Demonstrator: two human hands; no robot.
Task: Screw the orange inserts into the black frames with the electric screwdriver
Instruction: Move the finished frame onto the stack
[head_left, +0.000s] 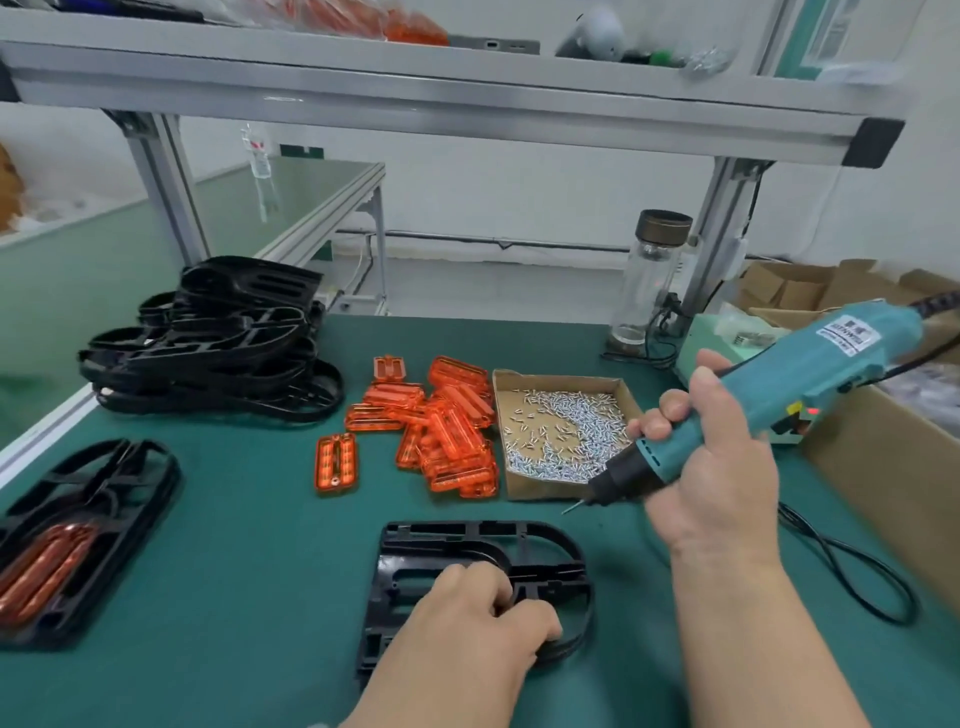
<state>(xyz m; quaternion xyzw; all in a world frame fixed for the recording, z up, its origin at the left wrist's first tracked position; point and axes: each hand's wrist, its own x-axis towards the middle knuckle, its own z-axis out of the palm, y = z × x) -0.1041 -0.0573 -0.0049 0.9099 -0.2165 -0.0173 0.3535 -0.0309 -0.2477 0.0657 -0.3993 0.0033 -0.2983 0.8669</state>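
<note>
The right hand (711, 467) grips the screwdriver (769, 395), tip raised near the screw box (506, 415). The left hand (467, 618) holds the frame (550, 545) on the mat. Inserts (441, 426) lie heaped beyond; they look light, rigid and slick, best pinched by the edges.

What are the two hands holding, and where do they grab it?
The right hand grips the electric screwdriver round the lower end of its teal body. The left hand holds the black frame by its inner bars.

Teal screwdriver (810, 374) tilted, frame (550, 540) flat, inserts (447, 431) heaped
</note>
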